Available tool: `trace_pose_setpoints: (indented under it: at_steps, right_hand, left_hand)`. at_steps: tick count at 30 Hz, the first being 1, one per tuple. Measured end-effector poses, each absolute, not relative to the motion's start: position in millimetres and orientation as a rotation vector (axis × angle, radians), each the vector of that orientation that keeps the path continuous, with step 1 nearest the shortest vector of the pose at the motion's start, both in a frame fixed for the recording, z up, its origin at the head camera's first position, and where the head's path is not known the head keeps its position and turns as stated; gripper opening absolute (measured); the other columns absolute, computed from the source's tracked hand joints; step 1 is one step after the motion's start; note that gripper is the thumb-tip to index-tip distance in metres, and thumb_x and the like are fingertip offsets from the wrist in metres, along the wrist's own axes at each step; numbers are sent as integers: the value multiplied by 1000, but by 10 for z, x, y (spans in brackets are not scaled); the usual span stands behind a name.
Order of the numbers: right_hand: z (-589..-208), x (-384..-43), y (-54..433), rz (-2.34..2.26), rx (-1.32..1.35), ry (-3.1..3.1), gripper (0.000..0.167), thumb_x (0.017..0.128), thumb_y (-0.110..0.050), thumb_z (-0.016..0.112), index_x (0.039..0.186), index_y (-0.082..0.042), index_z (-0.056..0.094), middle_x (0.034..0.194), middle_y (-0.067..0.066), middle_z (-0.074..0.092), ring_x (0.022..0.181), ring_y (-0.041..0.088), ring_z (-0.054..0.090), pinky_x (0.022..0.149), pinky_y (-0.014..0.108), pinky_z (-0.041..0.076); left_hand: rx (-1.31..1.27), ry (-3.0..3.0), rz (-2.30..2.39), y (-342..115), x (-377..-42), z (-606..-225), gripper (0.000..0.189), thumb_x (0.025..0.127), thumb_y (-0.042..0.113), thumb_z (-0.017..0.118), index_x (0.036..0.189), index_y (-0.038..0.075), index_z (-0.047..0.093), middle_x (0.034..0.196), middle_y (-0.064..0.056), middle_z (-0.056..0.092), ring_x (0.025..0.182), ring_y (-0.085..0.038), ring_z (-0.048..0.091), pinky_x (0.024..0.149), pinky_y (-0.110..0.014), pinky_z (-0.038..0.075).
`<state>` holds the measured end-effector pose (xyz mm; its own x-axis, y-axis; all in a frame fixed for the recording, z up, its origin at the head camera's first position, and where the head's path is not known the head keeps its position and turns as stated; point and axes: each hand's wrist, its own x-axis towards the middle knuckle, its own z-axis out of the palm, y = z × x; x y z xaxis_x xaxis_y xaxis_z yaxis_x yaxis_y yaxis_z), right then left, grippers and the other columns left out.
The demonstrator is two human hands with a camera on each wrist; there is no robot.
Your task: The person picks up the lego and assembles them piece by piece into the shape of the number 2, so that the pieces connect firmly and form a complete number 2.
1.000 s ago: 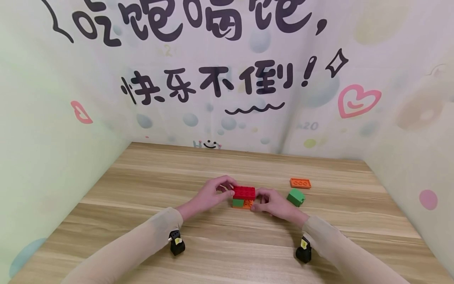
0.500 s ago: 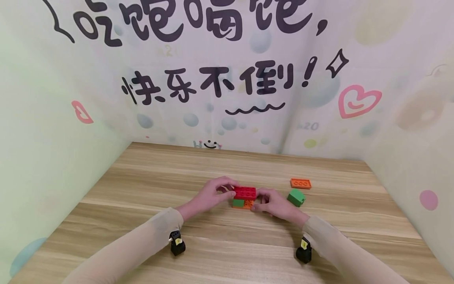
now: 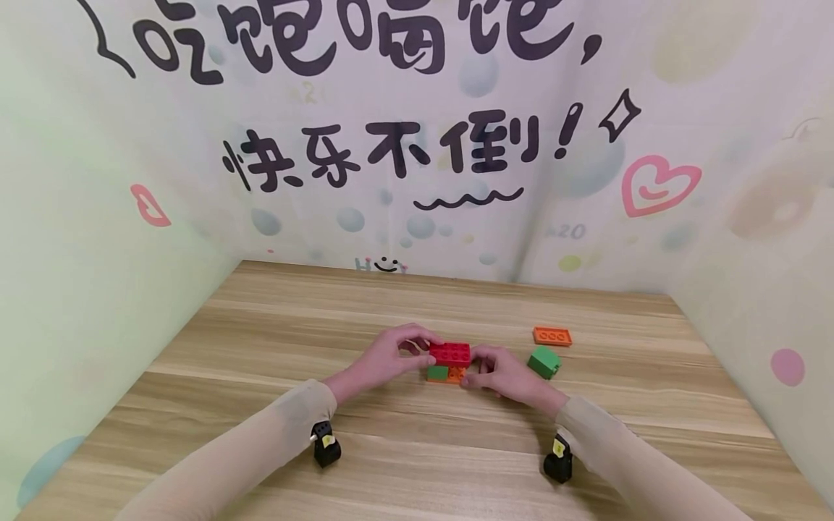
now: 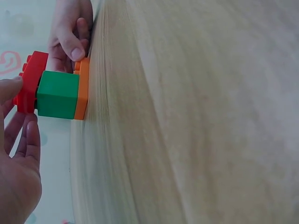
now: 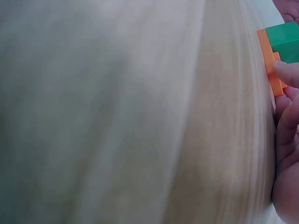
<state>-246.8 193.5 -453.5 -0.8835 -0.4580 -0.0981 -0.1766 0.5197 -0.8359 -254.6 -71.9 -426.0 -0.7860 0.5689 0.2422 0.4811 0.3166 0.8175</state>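
A red studded toy brick [image 3: 451, 353] lies across the top of a green block [image 3: 438, 373], pinched at its left end by my left hand [image 3: 389, 354]. In the left wrist view the red brick [image 4: 32, 81] sits slightly tilted on the green block [image 4: 58, 94], with a narrow gap showing. Under the green block is a flat orange brick [image 4: 82, 91] on the table. My right hand [image 3: 510, 375] grips the orange brick's right end, its thumb on top, as the right wrist view also shows on the orange brick [image 5: 268, 58].
To the right of my right hand, a loose green block [image 3: 544, 362] lies on the wooden table [image 3: 430, 463]. A second flat orange brick [image 3: 552, 336] is just behind it. A printed cloth wall [image 3: 449, 231] rises at the table's back edge.
My left hand has shifted very slightly to the right, with the red brick. The right hand and the loose bricks stay where they were.
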Motion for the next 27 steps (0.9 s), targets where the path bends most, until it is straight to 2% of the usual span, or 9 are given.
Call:
trace_pose_setpoints:
  at_steps: [14,22,27]
  right_hand:
    - [-4544,-2475,1942,-1296,-524,2461,26,85,-28,77,109,-21,68,70,-2,52,53,10,45,44,23,40]
    - [-4544,-2473,1945,-1298,-530,2460,27,85,-28,77,109,-21,68,69,-2,52,52,9,45,44,23,40]
    - [-4541,-2474,1946,-1300,-527,2461,28,85,-28,77,110,-21,68,69,-2,52,52,9,45,44,23,40]
  left_hand:
    - [973,2476,1496,-708,-2562,-4261,29,90,17,73,118,13,70,117,-8,71,97,-17,66,87,-33,56]
    - [957,2472,1515,-684,-2563,-4261,30,90,12,72,120,8,69,119,-13,70,98,-22,66,85,-31,56]
    - [948,2477,1502,-691,-2557,-4238,29,91,16,72,120,11,69,118,-9,70,98,-19,66,85,-25,55]
